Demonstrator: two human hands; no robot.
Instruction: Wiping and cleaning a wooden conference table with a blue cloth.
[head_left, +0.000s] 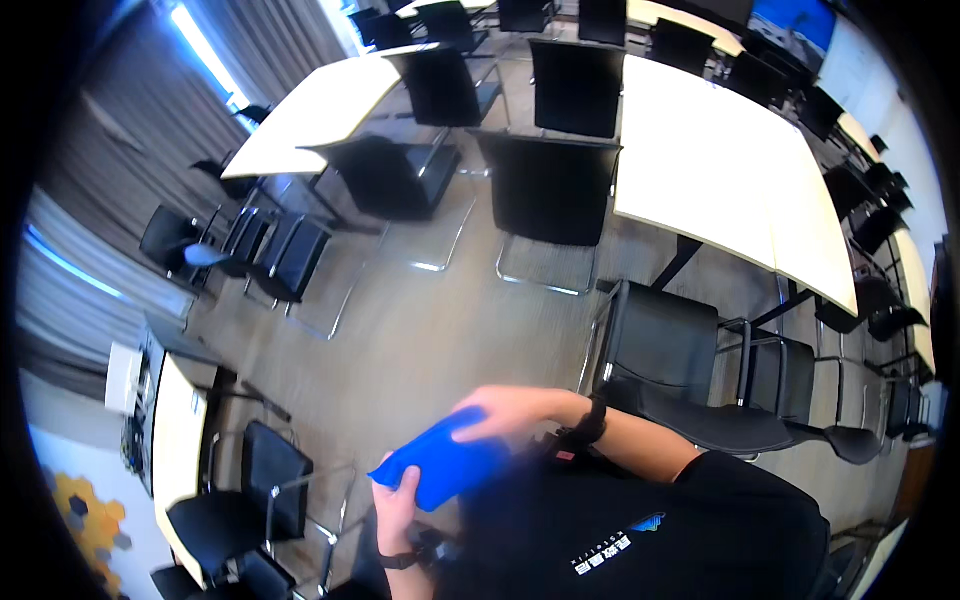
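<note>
A bright blue piece of soft material (450, 465), apparently folded cloth, is held in front of my black shirt (675, 525). My left hand (397, 499) pinches its left corner, the thumb on the near face. Across its upper right part lies my right hand (506, 416), blurred, with its thumb over the top and its other fingers partly hidden. The lower right end of the material blurs into the shirt. A black band (595, 420) circles my right wrist, and another dark strap (399, 560) is around the left.
A black chair (664, 337) stands close on the right, beside a large pale table (697, 165). More black chairs (555, 187) stand ahead. At lower left are an armchair (274, 472) and a narrow table (176, 442). Grey floor (405, 322) stretches between them; curtains (135, 150) hang left.
</note>
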